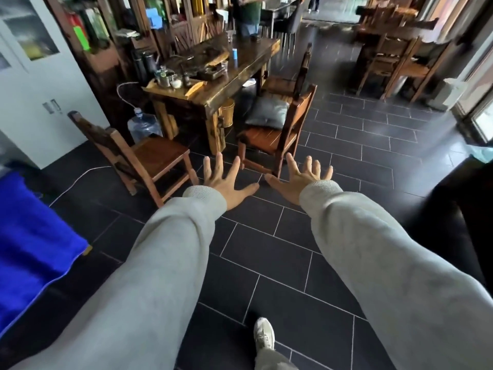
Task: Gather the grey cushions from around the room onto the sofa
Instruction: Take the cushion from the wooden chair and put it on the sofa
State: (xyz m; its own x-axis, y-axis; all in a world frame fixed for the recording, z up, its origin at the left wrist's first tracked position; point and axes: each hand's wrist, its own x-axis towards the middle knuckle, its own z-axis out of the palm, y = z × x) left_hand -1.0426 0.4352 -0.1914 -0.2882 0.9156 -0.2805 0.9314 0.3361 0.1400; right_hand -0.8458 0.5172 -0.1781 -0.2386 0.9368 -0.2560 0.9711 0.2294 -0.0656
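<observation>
A grey cushion (266,112) lies on the seat of a wooden chair (280,140) beside a long dark wooden table (240,70). My left hand (226,180) and my right hand (298,180) are stretched out in front of me over the dark tiled floor, fingers spread, holding nothing. Both hands are short of the chair with the cushion, which stands a little beyond them. Grey sleeves cover both arms. A dark piece of furniture (458,209) at the right edge may be the sofa; I cannot tell.
A second wooden chair (149,158) stands left of my hands. A water bottle (144,125) sits under the table's end. Something covered in blue cloth (29,241) is at the left. A person (249,14) stands beyond the table. More chairs (394,62) are at the back right.
</observation>
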